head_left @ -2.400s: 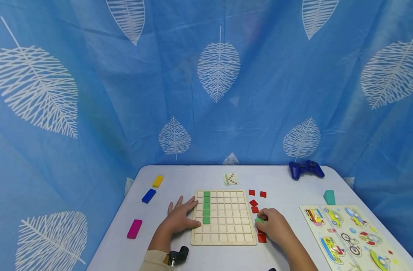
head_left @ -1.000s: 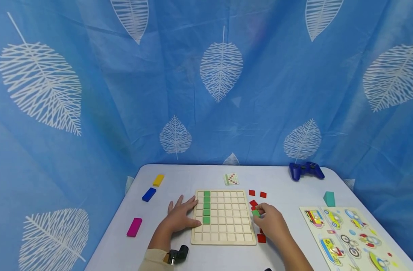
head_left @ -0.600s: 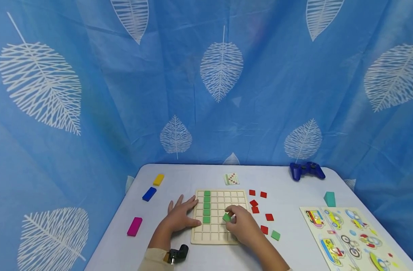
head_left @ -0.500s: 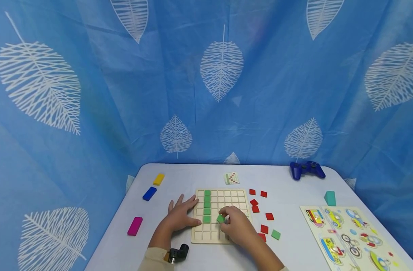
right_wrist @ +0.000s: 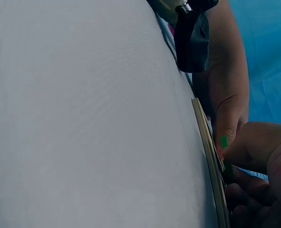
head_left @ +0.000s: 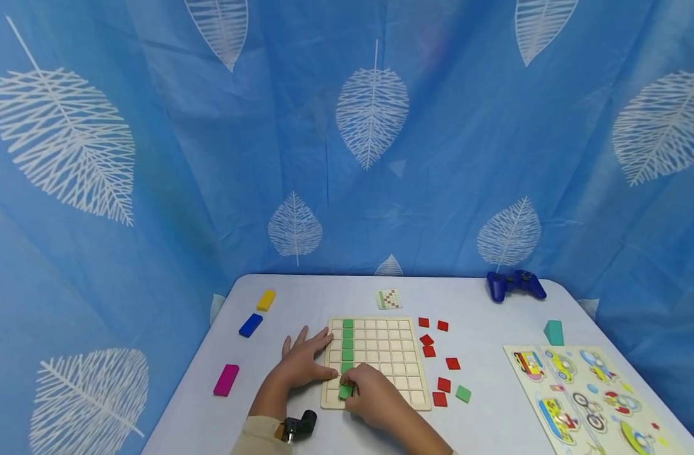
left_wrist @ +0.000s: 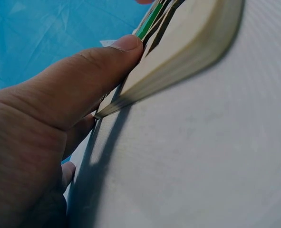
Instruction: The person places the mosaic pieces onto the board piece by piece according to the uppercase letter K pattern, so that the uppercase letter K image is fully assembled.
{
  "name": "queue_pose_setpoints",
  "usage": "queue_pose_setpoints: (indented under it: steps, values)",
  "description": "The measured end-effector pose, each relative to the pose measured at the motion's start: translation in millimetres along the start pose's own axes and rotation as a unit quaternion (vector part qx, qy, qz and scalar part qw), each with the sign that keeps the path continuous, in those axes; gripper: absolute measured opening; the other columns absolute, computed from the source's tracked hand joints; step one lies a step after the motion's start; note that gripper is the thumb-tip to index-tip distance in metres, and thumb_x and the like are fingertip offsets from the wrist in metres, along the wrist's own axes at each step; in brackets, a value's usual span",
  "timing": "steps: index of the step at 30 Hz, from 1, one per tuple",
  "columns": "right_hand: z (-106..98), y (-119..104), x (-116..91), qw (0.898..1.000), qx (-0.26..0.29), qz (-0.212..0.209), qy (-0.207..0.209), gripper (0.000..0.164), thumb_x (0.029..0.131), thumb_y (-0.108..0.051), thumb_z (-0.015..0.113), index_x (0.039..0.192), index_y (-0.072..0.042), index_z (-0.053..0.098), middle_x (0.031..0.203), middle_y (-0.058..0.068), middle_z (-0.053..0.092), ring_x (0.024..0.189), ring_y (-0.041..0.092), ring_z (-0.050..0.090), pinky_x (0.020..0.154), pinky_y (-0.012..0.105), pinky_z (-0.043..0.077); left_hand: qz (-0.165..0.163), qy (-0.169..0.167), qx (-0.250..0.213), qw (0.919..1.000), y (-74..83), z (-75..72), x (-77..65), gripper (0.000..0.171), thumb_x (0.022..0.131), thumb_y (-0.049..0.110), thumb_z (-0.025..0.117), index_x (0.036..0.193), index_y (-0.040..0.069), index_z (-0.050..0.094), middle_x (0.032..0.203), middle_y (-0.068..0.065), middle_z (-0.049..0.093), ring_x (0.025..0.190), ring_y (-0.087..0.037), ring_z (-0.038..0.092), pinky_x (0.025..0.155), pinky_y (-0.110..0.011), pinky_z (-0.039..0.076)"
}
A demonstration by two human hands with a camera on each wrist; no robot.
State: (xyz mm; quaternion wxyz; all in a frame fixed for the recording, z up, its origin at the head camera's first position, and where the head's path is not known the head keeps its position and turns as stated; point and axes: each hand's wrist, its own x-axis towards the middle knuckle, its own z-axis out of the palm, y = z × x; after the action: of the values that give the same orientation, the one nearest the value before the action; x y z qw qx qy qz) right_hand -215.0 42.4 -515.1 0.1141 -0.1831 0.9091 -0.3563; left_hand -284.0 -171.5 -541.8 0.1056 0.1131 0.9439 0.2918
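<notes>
Your right hand [head_left: 372, 395] has just swung from the right side of the board [head_left: 405, 383] to its lower left. Its fingers are bent in a close pinch on a green tile [head_left: 345, 392], which a moment ago was over the board's middle. The tile is now in the lower middle of the frame, just below the green column [head_left: 347, 345] of five tiles and roughly in line with it. Your fingers hide part of it, so you cannot tell whether it lies in a cell or sits tilted above one.

For the work in hand, the carry looks all but done, and seating the tile seems to be the part not yet settled.

Your left hand [head_left: 304, 365] has not shifted: its fingers are spread, grasping nothing fully, with the thumb resting on the board's left edge, which probably steadies it.

With your right hand gone from there, the red tiles [head_left: 452, 363] right of the board show plainly on the surface [head_left: 495, 423], as does a spare green tile [head_left: 463, 394] at lower right. The card [head_left: 389, 299], above the board, stays put.
</notes>
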Motion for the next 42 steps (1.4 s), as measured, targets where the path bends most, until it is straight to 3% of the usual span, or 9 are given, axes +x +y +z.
queue_pose_setpoints:
  steps: [12,20,42]
  values:
    - [2.6,2.7,0.8,0.999,-0.032,-0.008,0.003,0.026,0.080,-0.009,0.082,0.105,-0.015,0.079,0.091,-0.010,0.058,0.077,0.005,0.051,0.071,0.026,0.048,0.002,0.001,0.001,1.0000,0.5,0.8,-1.6,0.092,0.076,0.052,0.090,0.155,0.022,0.053,0.169,0.001,0.038,0.162,-0.043,0.009,0.124,-0.072,-0.006]
    - [3.4,4.8,3.4,0.999,-0.037,-0.001,0.027,0.031,0.079,-0.005,0.079,0.109,-0.014,0.079,0.093,-0.009,0.058,0.079,0.006,0.051,0.070,0.026,0.048,0.004,0.002,0.004,1.0000,-0.6,1.9,-1.9,0.092,0.076,0.053,0.090,0.155,0.022,0.054,0.169,0.001,0.039,0.162,-0.044,0.010,0.123,-0.073,-0.005]
    - [-4.8,9.9,0.0,0.999,-0.031,-0.014,-0.005,0.029,0.077,-0.007,0.080,0.104,-0.017,0.079,0.092,-0.009,0.056,0.079,0.006,0.051,0.073,0.026,0.048,0.002,-0.001,0.003,1.0000,-0.9,1.8,0.3,0.094,0.076,0.053,0.090,0.156,0.023,0.052,0.169,0.002,0.037,0.162,-0.044,0.008,0.123,-0.073,-0.007]
